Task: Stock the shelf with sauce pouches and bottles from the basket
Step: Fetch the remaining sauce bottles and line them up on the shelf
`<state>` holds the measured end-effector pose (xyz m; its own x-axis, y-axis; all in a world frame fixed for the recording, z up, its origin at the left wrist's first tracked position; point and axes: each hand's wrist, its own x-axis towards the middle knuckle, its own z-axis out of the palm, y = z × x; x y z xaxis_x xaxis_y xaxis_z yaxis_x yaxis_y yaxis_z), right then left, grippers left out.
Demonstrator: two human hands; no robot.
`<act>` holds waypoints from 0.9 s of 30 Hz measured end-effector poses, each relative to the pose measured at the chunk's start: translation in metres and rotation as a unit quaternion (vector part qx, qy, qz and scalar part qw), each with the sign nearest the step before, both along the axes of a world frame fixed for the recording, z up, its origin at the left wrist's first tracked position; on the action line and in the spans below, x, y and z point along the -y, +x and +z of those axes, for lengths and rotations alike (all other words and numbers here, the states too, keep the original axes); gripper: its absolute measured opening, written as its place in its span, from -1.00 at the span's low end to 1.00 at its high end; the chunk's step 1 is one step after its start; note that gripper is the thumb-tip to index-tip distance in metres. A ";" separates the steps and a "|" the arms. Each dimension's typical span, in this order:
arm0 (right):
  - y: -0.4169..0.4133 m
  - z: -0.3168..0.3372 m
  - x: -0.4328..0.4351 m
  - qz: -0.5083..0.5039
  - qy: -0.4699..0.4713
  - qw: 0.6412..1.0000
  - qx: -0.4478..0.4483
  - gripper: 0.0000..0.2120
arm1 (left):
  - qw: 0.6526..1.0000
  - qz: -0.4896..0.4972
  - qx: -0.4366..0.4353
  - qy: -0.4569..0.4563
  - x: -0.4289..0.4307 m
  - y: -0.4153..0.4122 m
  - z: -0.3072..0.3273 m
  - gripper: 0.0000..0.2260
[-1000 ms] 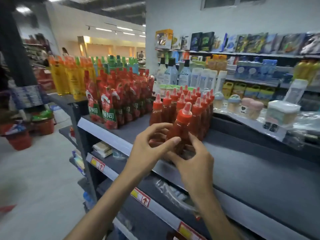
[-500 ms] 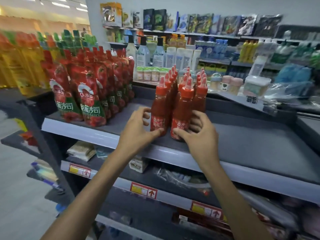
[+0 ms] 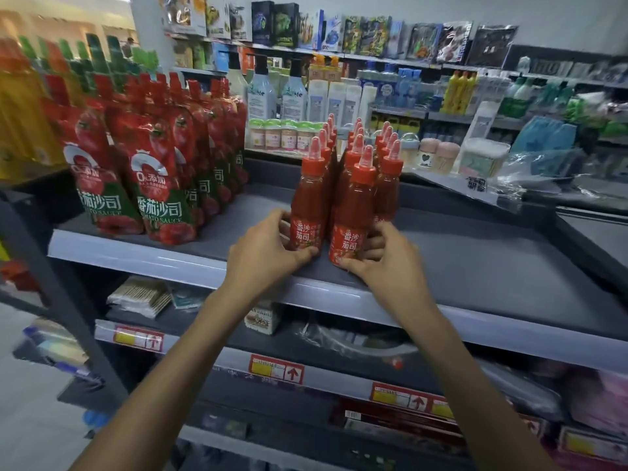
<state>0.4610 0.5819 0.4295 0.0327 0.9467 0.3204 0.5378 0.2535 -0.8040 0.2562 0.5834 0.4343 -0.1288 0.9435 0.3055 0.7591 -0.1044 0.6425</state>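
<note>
Fingers of the left hand [image 3: 268, 253] are curling round the base of the left front bottle [image 3: 307, 212], the thumb pressing low on its label, while the right hand [image 3: 384, 263] is grasping the foot of the right front bottle [image 3: 351, 229] in the same way. Both bottles are standing upright with caps pointing up, their long axes vertical, just beside each other with a narrow gap between. They are sitting close to the front lip of the shelf [image 3: 136, 258] and heading the bottle rows [image 3: 384, 154] running back behind them. Each bottle is lying directly ahead of the hand holding it, so neither hand is reaching across. The coming move is probably a small squaring slide along the shelf. Since both grips are sitting low, the tall bottles are likely to be pushed without tipping. To the left, the tomato sauce pouches [image 3: 159, 185] are standing in their own rows, apart from the bottles. The basket is not showing in this view.
</note>
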 end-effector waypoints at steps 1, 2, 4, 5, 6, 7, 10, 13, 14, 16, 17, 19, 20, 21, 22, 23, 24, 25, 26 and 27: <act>-0.001 0.000 -0.001 -0.002 0.000 1.000 0.000 -0.46 | 1.000 0.000 0.004 -0.002 -0.001 -0.001 0.000 -0.51; -0.003 -0.001 -0.003 -0.006 0.002 1.000 0.001 -0.47 | 1.000 0.000 0.007 -0.002 -0.001 -0.002 0.000 -0.52; -0.006 -0.001 -0.005 -0.013 0.008 1.000 0.006 -0.48 | 1.000 0.001 0.012 0.005 -0.001 -0.003 -0.001 -0.53; -0.008 0.000 -0.005 -0.017 0.011 1.000 0.009 -0.49 | 1.000 0.002 0.013 0.009 -0.001 -0.003 -0.002 -0.54; -0.010 0.000 -0.005 -0.020 0.014 1.000 0.013 -0.49 | 1.000 0.002 0.014 0.010 -0.001 -0.002 -0.002 -0.54; -0.011 0.000 -0.005 -0.024 0.017 0.999 0.018 -0.49 | 1.000 0.002 0.014 0.010 0.000 -0.002 -0.002 -0.54; -0.013 -0.001 -0.004 -0.032 0.024 0.999 0.027 -0.49 | 1.000 0.002 0.018 0.011 -0.001 -0.002 -0.002 -0.53; -0.012 -0.001 -0.002 -0.026 0.021 0.999 0.022 -0.48 | 1.000 -0.001 0.013 0.013 -0.001 -0.003 -0.004 -0.52; -0.012 -0.001 -0.001 -0.023 0.018 0.999 0.019 -0.47 | 1.000 -0.004 0.012 0.014 0.000 -0.004 -0.004 -0.52; -0.012 0.000 0.000 -0.021 0.014 1.000 0.010 -0.45 | 1.000 -0.012 0.021 0.010 -0.001 -0.006 -0.004 -0.52; -0.012 0.000 0.001 -0.022 0.015 1.000 0.004 -0.44 | 0.999 -0.015 0.029 0.007 -0.001 -0.007 -0.003 -0.52; -0.012 -0.001 0.001 -0.026 0.017 1.000 -0.003 -0.44 | 0.999 -0.020 0.039 0.007 0.000 -0.008 -0.003 -0.53; -0.012 -0.001 0.001 -0.028 0.018 0.999 -0.004 -0.45 | 0.999 -0.021 0.039 0.009 0.000 -0.008 -0.003 -0.55; -0.012 -0.001 0.001 -0.030 0.020 0.999 -0.004 -0.47 | 0.999 -0.021 0.037 0.012 0.000 -0.008 -0.004 -0.58; -0.012 0.000 0.001 -0.033 0.021 0.999 -0.002 -0.49 | 0.999 -0.021 0.036 0.015 0.000 -0.008 -0.004 -0.60; -0.013 -0.001 0.001 -0.036 0.022 0.999 0.000 -0.51 | 0.999 -0.020 0.036 0.018 0.000 -0.008 -0.005 -0.60; -0.014 -0.001 0.002 -0.039 0.023 0.999 0.001 -0.52 | 0.999 -0.020 0.035 0.021 0.000 -0.008 -0.005 -0.60; -0.014 -0.001 0.002 -0.041 0.023 0.999 0.002 -0.52 | 0.999 -0.020 0.032 0.023 0.001 -0.007 -0.005 -0.59; -0.015 -0.001 0.002 -0.042 0.023 0.999 0.004 -0.52 | 0.999 -0.020 0.029 0.025 0.001 -0.007 -0.005 -0.59; -0.015 -0.001 0.003 -0.044 0.023 0.999 0.007 -0.52 | 0.999 -0.019 0.025 0.027 0.002 -0.007 -0.004 -0.59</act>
<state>0.4456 0.5787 0.4283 0.1103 0.9245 0.3648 0.5700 0.2419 -0.7853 0.2493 0.5811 0.4299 -0.1105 0.9301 0.3503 0.7209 -0.1677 0.6725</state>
